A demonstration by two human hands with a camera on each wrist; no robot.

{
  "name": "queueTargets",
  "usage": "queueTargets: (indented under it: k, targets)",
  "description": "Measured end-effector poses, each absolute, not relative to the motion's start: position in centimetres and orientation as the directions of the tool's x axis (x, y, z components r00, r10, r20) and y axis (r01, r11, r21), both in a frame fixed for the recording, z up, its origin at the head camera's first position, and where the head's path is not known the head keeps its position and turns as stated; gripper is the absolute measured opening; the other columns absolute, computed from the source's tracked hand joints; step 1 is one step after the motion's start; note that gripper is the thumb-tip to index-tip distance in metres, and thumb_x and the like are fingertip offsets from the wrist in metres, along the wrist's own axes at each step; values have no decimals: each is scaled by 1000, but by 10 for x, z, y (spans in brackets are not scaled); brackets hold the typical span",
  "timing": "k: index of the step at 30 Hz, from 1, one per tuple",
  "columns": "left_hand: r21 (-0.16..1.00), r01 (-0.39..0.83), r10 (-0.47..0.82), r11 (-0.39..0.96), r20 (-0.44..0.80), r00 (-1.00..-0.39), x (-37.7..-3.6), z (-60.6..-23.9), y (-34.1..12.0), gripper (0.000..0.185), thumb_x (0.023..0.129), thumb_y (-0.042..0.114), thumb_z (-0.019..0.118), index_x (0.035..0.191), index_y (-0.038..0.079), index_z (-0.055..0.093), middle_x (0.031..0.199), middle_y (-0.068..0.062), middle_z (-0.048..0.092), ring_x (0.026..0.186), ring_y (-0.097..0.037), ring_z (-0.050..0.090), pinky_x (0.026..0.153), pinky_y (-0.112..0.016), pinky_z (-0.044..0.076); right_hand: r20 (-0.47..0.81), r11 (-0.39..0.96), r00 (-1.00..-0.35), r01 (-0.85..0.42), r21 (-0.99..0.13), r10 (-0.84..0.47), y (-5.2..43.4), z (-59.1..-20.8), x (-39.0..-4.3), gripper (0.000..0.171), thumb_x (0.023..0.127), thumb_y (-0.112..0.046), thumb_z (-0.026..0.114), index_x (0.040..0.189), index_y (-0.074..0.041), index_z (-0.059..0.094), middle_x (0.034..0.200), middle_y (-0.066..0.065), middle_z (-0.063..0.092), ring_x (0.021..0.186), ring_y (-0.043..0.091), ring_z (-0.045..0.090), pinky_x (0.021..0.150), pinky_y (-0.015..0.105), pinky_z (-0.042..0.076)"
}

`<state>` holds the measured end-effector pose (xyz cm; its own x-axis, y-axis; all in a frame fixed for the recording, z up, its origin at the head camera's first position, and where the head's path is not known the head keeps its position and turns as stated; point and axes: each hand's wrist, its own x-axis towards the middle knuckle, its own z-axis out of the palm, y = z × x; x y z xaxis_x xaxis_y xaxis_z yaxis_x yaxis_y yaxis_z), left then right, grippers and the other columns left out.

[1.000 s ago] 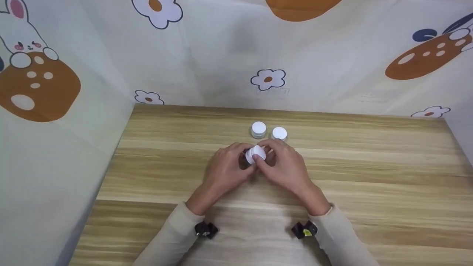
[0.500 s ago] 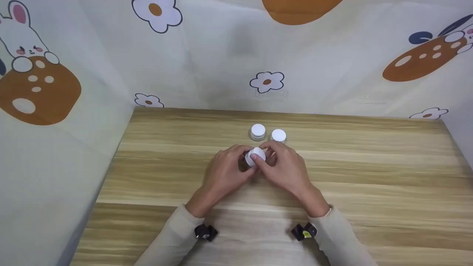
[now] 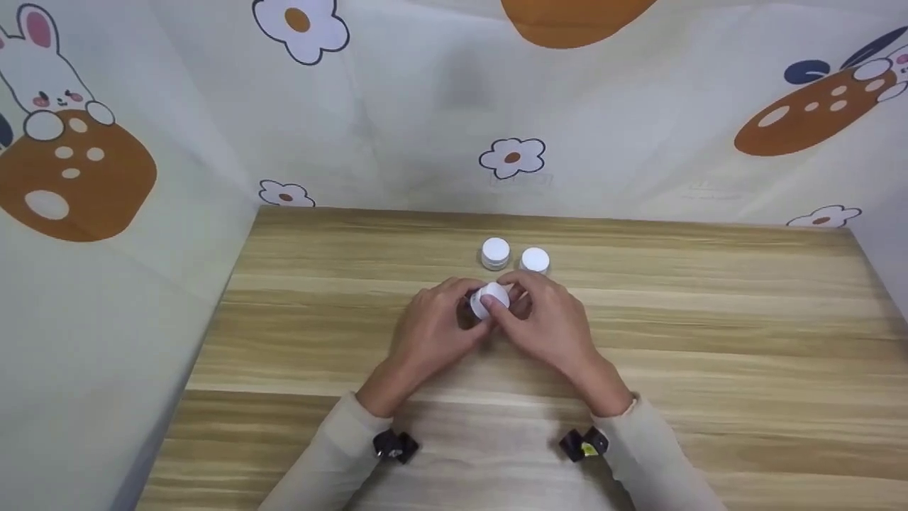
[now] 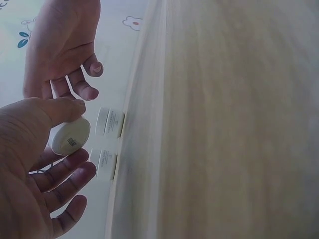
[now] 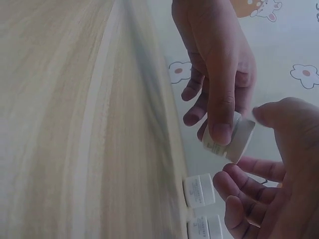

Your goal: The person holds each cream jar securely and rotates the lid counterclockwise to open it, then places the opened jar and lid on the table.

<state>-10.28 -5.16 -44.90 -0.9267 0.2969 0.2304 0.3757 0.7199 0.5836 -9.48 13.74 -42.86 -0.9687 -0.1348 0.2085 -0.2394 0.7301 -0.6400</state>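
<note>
Fingers hide most of the small round white plastic jar [image 3: 489, 301], held above the light wooden table [image 3: 709, 341]. Left hand [image 3: 433, 330] pinches its body; right hand [image 3: 550, 323] pinches its lid end. Just behind it stand two more white-lidded jars [image 3: 495, 253] [image 3: 535, 260], side by side, unobstructed.

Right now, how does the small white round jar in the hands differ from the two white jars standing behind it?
The held white jar is lifted and tilted, gripped by the left hand and right hand; the two standing jars rest upright on the wooden table, side by side, untouched. All three look like the same small white round jar.
</note>
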Motion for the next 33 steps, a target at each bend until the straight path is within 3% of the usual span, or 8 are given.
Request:
queueTargets:
  k: [9,15,23,33]
  targets:
    - [589,381,296,713,240,-924,-102,-451,-51,44,88,39,84,126,19,74,119,-1,79,108,-21,76,96,-43,59,237,724,-961,-263,-638,-140,138,-429,-94,27,93,-40,80,110,-20,79,85,-4,69,76,10,62,69,33,52]
    - [585,378,297,718,233,-926,-102,-449,-52,46,86,37,85,127,19,74,118,0,79,109,-21,75,95,-43,59,232,733,-961,-266,-627,-151,137,-427,-92,27,91,-35,81,113,-20,78,92,-1,69,80,12,62,70,34,52]
    - [588,376,297,716,231,-926,-102,-450,-51,47,86,37,86,127,18,74,119,-1,79,108,-20,75,95,-43,59,227,731,-964,-257,-632,-142,137,-427,-92,42,92,-38,79,127,-16,73,100,2,71,82,13,67,72,38,56]
    - [593,366,294,717,219,-930,-102,-448,-50,47,87,37,85,128,20,73,120,0,79,111,-22,75,98,-45,58,200,749,-972,-222,-625,-122,136,-428,-93,31,92,-46,79,110,-21,77,88,-3,69,78,13,63,69,37,52]
